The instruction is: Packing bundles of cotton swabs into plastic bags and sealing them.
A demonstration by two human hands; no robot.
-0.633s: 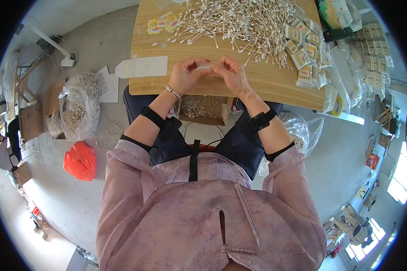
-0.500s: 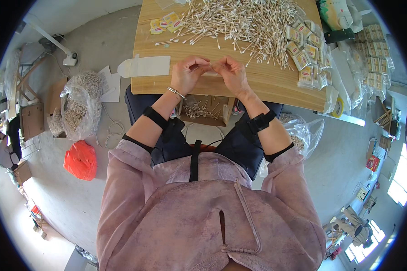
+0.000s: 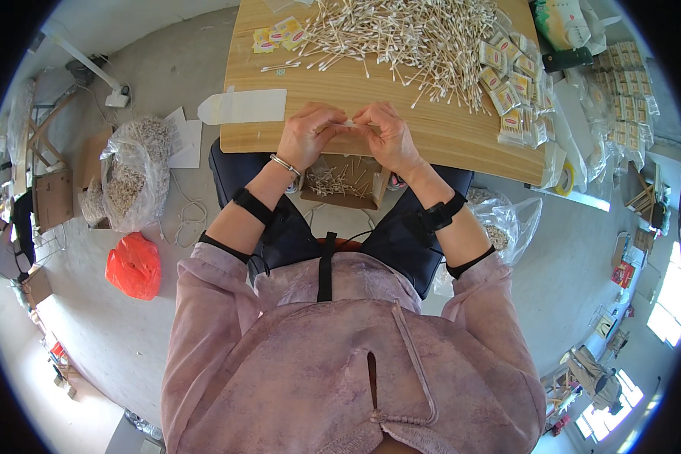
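Over the near edge of the wooden table (image 3: 431, 135), my left hand (image 3: 310, 135) and my right hand (image 3: 387, 135) meet with fingers pinched together. A small whitish thing (image 3: 349, 122) shows between their fingertips; most of it is hidden, so its kind cannot be told. Left of my left hand, a flat white packet (image 3: 244, 106) with a rounded end lies on the table. Beyond my hands spreads a large heap of cotton swabs (image 3: 401, 41). Below them, an open drawer or box (image 3: 340, 200) holds loose swabs.
Filled clear packs of swabs (image 3: 511, 87) are piled at the table's right. Small yellow-and-white cards (image 3: 280, 34) lie far left. A roll of tape (image 3: 565, 180) sits by the right corner. On the floor at left are a stuffed clear bag (image 3: 136, 178) and a red bag (image 3: 134, 266).
Both hands have come slightly nearer to me, the left one also a little to the left. Their fingers stay pinched, and the whitish thing shows more clearly between them.
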